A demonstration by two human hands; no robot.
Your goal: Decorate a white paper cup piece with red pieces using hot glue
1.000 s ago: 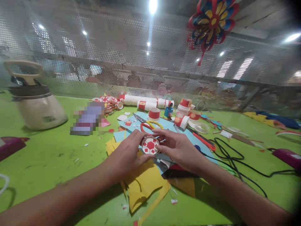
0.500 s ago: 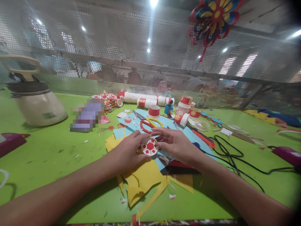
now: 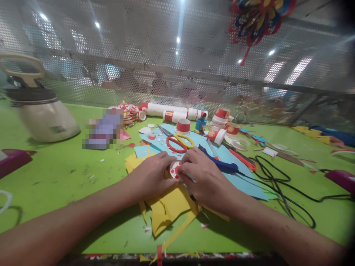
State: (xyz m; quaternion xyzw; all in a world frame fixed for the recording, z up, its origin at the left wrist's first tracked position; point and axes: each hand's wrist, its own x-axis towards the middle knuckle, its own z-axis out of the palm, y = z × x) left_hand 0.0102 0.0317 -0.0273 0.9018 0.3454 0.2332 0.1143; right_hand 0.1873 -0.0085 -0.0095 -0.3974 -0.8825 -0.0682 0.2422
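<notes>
My left grip (image 3: 151, 171) holds the red-and-white disc (image 3: 174, 169) by its edge, above the yellow paper (image 3: 166, 210) on the worktop (image 3: 105, 192). My right grip (image 3: 206, 181) has just moved in over the disc's right side — its fingers are bunched, though I cannot tell whether they pinch anything. That shift bares the blue tool (image 3: 227, 167) behind my hand — and suggests close work on the disc's face while my left steadies it.

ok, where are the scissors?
Head view, mid-frame: the scissors lie on light blue paper, beyond the left hand and right hand, in front of a red-white cup.
</notes>
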